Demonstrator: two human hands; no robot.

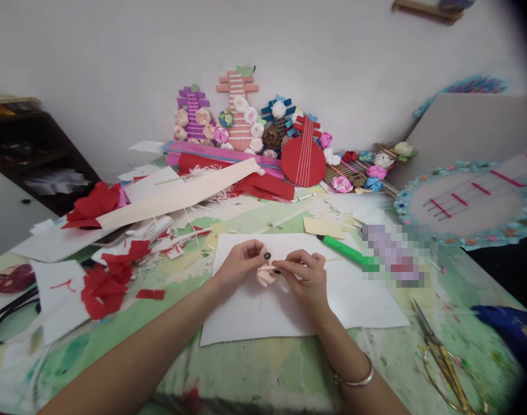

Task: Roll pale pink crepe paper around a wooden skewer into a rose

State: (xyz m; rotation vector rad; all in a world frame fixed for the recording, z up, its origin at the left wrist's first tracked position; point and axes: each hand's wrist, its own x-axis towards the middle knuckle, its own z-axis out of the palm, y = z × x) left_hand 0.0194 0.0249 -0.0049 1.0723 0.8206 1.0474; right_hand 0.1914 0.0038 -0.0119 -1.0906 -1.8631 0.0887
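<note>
A small cream crepe-paper flower (266,275) is pinched between my two hands, above a white board (246,323). My left hand (245,262) grips its upper left side between thumb and fingers. From the right, my right hand (304,274) presses its fingertips together on the flower's edge. Part of the flower is hidden behind the fingers. A green-handled tool (347,252) and a pale yellow paper piece (323,227) lie on the board's far right part. Gold-handled scissors (440,351) rest on the table to the right of my right forearm.
Red crepe scraps (107,282) and a long cream paper strip (181,193) lie at left. Several lute-shaped crafts with paper flowers, including a red one (304,161), lean against the back wall. Glasses (16,317) lie at the left edge. A blue-rimmed oval craft (466,202) stands at right.
</note>
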